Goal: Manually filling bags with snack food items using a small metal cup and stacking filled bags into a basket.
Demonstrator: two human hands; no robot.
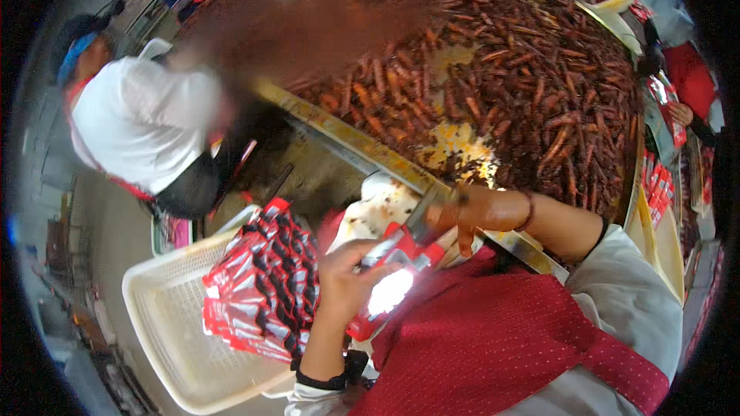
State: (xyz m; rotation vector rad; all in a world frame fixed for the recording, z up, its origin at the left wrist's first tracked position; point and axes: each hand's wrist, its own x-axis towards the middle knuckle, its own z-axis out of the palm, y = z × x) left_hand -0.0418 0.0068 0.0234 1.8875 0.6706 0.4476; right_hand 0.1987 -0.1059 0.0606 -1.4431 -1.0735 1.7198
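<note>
Little free room: left hand [347, 281] and right hand [462, 212] crowded between red apron [493, 339] at 5 o'clock and metal table rim [362, 146] running from 10 toward 4 o'clock. Only open gap at 9 o'clock, over white basket [173, 323].

Left hand curled shut around red pouch [393, 273], fingers wrapped over its upper end, shiny face of pouch glaring white below the knuckles. Black cuff [324, 379] at the wrist, 6 o'clock from the hand.

Right hand at 2 o'clock from the left, just beside it, fingers bent down onto the pouch's top corner and a grey strip there; how tightly closed, cannot tell. Dark bead bracelet [529, 212] on that wrist, white sleeve [632, 300] beyond at 4 o'clock.

Pouch thus between both hands, held just above the apron, touching left palm and right fingertips.

Stack of like red pouches [266, 285] at 9 o'clock from left hand, near but apart, fanned over the basket's right edge.

Past the rim at 12 to 2 o'clock, heap of reddish-brown sticks [524, 85] on the table. Another person in white shirt [142, 127] at 10 o'clock, well apart. Further red packets [657, 189] at 3 o'clock by the far table edge.
</note>
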